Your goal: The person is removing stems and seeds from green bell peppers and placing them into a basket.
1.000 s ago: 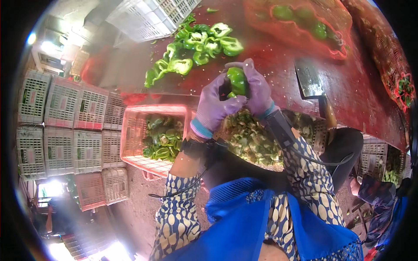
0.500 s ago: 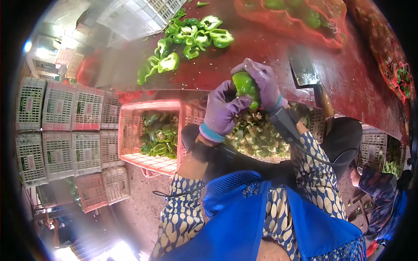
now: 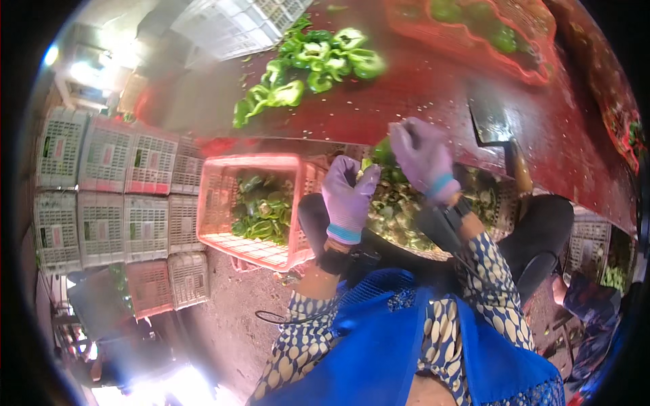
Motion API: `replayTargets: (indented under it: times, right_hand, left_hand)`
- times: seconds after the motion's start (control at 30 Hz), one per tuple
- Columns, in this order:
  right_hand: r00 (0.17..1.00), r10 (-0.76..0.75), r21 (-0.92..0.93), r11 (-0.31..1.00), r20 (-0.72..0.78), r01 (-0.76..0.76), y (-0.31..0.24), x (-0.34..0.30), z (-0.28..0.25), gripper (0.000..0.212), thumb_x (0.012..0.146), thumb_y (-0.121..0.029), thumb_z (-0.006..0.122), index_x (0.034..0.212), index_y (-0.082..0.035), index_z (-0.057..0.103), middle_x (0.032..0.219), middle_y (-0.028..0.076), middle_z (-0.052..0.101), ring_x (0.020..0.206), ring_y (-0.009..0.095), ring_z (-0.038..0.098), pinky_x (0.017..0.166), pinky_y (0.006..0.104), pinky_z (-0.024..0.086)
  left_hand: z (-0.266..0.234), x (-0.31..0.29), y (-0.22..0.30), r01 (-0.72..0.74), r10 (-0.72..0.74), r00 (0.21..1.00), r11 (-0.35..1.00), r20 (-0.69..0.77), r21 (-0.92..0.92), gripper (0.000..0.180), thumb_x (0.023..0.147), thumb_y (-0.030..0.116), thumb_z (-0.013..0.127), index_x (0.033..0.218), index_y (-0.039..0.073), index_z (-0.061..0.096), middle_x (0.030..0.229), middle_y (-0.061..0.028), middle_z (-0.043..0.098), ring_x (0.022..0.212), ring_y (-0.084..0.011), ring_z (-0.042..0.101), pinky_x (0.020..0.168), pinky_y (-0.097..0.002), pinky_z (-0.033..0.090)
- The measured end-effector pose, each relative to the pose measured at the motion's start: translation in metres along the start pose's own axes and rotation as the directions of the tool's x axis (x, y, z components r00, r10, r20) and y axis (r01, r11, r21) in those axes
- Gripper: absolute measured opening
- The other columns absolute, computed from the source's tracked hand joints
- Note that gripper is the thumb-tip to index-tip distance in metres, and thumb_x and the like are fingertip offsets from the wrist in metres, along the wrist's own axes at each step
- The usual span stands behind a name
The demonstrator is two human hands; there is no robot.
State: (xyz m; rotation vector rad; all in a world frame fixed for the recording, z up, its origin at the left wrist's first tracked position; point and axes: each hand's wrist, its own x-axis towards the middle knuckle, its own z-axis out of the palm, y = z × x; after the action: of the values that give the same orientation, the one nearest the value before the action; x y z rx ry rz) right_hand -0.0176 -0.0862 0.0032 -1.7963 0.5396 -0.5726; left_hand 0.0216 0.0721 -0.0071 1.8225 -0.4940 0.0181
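- A purple-gloved left hand [image 3: 347,196] pinches a green scrap [image 3: 366,164].
- Alongside, the blurred right hand [image 3: 428,159] grips a green pepper [image 3: 384,153] above pale trimmings [image 3: 396,206].
- Beyond, cut peppers [image 3: 318,64] lie heaped on a red table [image 3: 399,95], a cleaver [image 3: 492,123] to their right.

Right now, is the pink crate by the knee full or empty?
Partly filled: green pepper pieces lie in the pink plastic crate, bare lattice showing along one side.
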Motion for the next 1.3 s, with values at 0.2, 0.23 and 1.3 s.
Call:
replayTargets:
  times: [0.2, 0.23, 1.3]
  right_hand:
    - [0.993, -0.016, 0.222, 0.974, -0.114, 0.041, -0.013, -0.004, -0.032, 0.021, 0.093, -0.021, 0.062, 0.087, -0.001, 0.064, 0.075, 0.01, 0.066, 0.07, 0.017, 0.063, 0.065, 0.035, 0.051]
    - [0.997, -0.004, 0.285, 0.958, -0.083, 0.028, -0.014, -0.006, -0.023, 0.021, 0.093, -0.021, 0.062, 0.089, -0.001, 0.064, 0.078, 0.01, 0.066, 0.073, 0.016, 0.063, 0.067, 0.0344, 0.051]
    - [0.991, -0.088, 0.174, 0.982, 0.099, 0.07, 0.027, -0.057, -0.012, 0.01, 0.093, -0.006, 0.061, 0.102, -0.002, 0.063, 0.102, 0.006, 0.062, 0.081, 0.009, 0.057, 0.068, 0.0246, 0.049]
  left_hand:
    - [-0.043, 0.01, -0.037, 0.148, -0.18, 0.898, 0.983, 0.401, 0.109, 0.039, 0.083, 0.024, 0.077, 0.111, 0.006, 0.058, 0.103, -0.0063, 0.061, 0.095, -0.0173, 0.059, 0.081, -0.0341, 0.05]
    - [-0.037, 0.009, -0.032, 0.269, -0.216, 0.838, 0.962, 0.502, -0.036, 0.045, 0.083, 0.026, 0.077, 0.119, 0.008, 0.057, 0.112, -0.0068, 0.06, 0.102, -0.0178, 0.059, 0.087, -0.0344, 0.05]
    - [-0.075, 0.222, -0.043, -0.195, -0.085, 0.958, 0.503, 0.273, 0.842, 0.054, 0.072, 0.038, 0.075, 0.122, 0.02, 0.065, 0.123, -0.0187, 0.061, 0.114, -0.0339, 0.059, 0.098, -0.0422, 0.048]
